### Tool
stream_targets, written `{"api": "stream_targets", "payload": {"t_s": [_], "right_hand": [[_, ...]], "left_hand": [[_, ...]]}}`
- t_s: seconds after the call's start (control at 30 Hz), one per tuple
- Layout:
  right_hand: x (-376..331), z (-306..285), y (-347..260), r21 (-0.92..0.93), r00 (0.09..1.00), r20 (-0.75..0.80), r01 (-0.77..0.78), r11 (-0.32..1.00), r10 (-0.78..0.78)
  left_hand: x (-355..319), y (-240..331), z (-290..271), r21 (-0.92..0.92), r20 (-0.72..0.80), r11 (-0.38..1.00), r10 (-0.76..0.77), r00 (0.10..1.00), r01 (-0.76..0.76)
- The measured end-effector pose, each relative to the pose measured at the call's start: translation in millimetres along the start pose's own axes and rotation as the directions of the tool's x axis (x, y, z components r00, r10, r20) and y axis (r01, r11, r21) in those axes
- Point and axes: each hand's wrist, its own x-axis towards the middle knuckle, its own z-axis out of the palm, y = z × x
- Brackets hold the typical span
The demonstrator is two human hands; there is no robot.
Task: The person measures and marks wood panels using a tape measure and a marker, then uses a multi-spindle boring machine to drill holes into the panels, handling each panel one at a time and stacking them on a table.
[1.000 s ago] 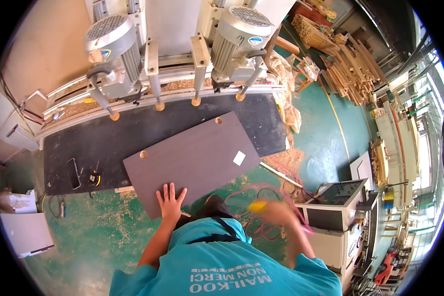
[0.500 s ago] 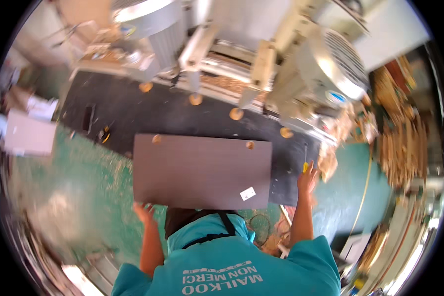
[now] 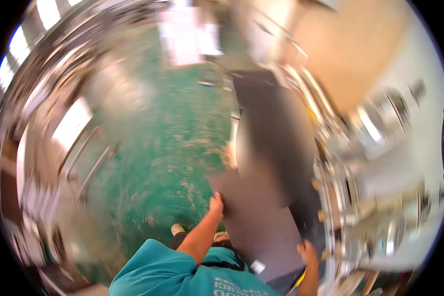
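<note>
Roughly, panel (image 3: pixel 261 222): dark flat board, carried edgewise over green floor (image 3: pixel 172 148).
Left hand (image 3: pixel 216 203): grip on left edge.
Right hand (image 3: pixel 308 252): grip on near right corner, steadying.

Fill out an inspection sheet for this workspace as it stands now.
Surface: green floor, speckled with pale debris; view heavily motion-blurred.
Job's things: dark grey panel, flat, with a small white label near its lower edge.
Clutter: pale scraps on the floor; kind unclear.
Grippers: left hand on the panel's left edge; right hand on its lower right edge.
Cables: nothing seen.
Surroundings: blurred metal machinery to the right; bright windows to the left.
</note>
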Motion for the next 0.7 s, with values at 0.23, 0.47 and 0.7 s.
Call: {"api": "stream_targets", "payload": {"t_s": [0.23, 0.47, 0.7], "right_hand": [[-17, 3, -231, -0.198, 0.946, 0.193, 0.297, 0.934, -0.260], [-60, 180, -491, -0.530, 0.697, 0.483, 0.715, 0.457, -0.530], [-172, 264, -722, 0.352, -0.014, 0.905, 0.583, 0.732, -0.424]], "left_hand": [[-15, 3, -167, -0.345, -0.163, 0.939, -0.065, 0.984, 0.005], [20, -44, -447, -0.511, -0.448, 0.859, -0.279, 0.849, 0.013], [30, -63, -662, -0.885, -0.456, 0.303, -0.408, 0.791, -0.354]]}}
